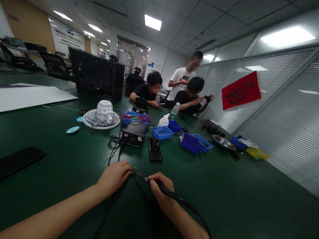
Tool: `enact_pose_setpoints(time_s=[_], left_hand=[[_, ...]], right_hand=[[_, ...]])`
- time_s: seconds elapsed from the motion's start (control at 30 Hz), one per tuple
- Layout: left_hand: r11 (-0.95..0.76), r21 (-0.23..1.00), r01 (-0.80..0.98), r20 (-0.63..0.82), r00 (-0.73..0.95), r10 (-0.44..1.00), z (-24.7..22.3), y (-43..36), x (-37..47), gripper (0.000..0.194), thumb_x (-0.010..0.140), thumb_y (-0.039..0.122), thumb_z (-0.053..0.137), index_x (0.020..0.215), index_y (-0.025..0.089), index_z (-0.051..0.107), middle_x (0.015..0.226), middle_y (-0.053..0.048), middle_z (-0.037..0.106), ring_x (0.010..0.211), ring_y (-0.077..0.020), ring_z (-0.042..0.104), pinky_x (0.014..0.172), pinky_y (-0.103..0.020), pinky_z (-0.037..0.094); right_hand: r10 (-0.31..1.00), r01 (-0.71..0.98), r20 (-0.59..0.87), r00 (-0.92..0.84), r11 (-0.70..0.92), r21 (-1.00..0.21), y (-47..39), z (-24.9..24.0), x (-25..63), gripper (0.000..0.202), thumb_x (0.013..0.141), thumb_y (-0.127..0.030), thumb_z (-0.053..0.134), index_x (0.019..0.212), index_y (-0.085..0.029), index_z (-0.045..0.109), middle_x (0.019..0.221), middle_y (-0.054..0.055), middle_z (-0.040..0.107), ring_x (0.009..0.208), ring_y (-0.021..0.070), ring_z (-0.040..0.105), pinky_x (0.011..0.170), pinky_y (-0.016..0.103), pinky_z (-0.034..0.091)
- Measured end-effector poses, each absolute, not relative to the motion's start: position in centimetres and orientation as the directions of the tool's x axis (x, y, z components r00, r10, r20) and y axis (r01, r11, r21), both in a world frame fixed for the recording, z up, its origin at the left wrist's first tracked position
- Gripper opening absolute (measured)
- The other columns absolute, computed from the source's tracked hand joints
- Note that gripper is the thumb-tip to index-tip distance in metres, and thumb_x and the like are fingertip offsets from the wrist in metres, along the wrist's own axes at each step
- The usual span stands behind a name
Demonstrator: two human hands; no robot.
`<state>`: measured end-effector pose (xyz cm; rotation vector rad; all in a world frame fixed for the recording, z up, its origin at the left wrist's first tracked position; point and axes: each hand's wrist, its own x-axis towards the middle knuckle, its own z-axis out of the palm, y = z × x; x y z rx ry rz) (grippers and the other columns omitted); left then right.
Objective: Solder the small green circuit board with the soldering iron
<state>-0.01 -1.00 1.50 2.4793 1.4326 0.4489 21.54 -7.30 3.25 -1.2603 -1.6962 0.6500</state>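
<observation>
Low over the green table (82,159), my left hand (116,176) pinches a small green circuit board (134,169) with red wire at its edge. My right hand (163,192) is closed around the black handle of a soldering iron (169,193), held like a pen. The iron's metal tip points left and reaches the board; whether it touches cannot be made out. Its black cable runs off past my right wrist. Beyond my hands stands a dark soldering station (134,134) with cables, beside a black soldering iron stand (155,151).
Blue trays (162,132) stand across the middle, one holding red wires and green boards (136,117). A white fan part (101,118) lies left of them, a phone (21,161) at the far left. A metal bowl (223,142) sits right. Several people are behind the table.
</observation>
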Motion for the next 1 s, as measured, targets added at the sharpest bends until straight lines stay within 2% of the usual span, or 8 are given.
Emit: enact_pose_setpoints(time_s=[0.4,0.57,1.0], left_hand=[[-0.483,0.337,0.808,0.138,0.465,0.875,1.63,-0.98,0.01,0.022,0.092,0.026,0.045,0.087,0.022,0.066,0.086,-0.002,0.062,0.082,-0.0172,0.060,0.072,-0.026,0.044],[-0.492,0.351,0.797,0.148,0.472,0.869,1.47,-0.95,-0.02,0.022,0.092,0.026,0.045,0.087,0.022,0.066,0.085,-0.002,0.062,0.082,-0.0170,0.060,0.072,-0.025,0.044],[-0.484,0.389,0.784,0.160,0.460,0.873,1.43,-0.94,0.00,0.018,0.091,0.026,0.046,0.088,0.022,0.063,0.088,-0.002,0.063,0.083,-0.0174,0.060,0.073,-0.026,0.043]], right_hand=[[0.926,0.476,0.373,-0.052,0.352,-0.806,-7.29,3.05,21.75,0.014,0.083,-0.021,0.055,0.078,-0.019,0.068,0.071,0.001,0.068,0.066,0.0160,0.064,0.064,0.024,0.048],[0.926,0.480,0.375,-0.054,0.353,-0.803,-7.19,3.31,21.71,0.015,0.083,-0.021,0.055,0.077,-0.019,0.069,0.068,0.001,0.067,0.062,0.0150,0.062,0.060,0.023,0.047],[0.930,0.453,0.356,-0.086,0.355,-0.818,-6.98,2.96,21.72,0.013,0.083,-0.020,0.056,0.079,-0.019,0.067,0.073,0.001,0.068,0.066,0.0155,0.063,0.063,0.023,0.048]])
